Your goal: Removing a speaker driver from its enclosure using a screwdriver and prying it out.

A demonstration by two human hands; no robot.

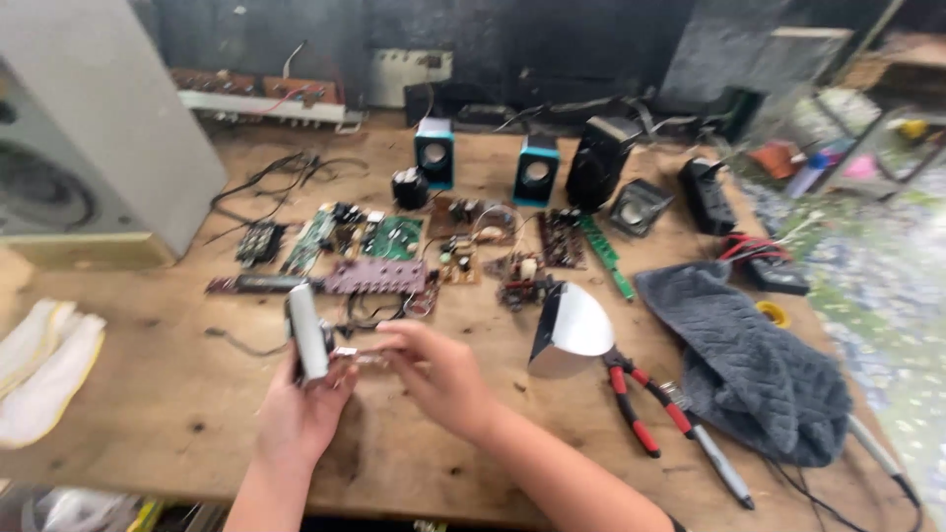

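Your wooden workbench [177, 394] carries a big grey speaker cabinet [108, 128] at its left edge and a grey towel [759, 365] toward the right edge. Red-handled pliers [636, 394] lie beside the towel. Near the front edge, your left hand [301, 409] is clamped around a small silver device [308, 333], while your right hand [443, 374] pinches a small part against it.

2 teal speakers [435, 153], grey towel [754, 360], red-handled pliers [641, 399]

Both hands [379, 379] hold a small silver device [308, 333] above the wooden workbench [177, 394].
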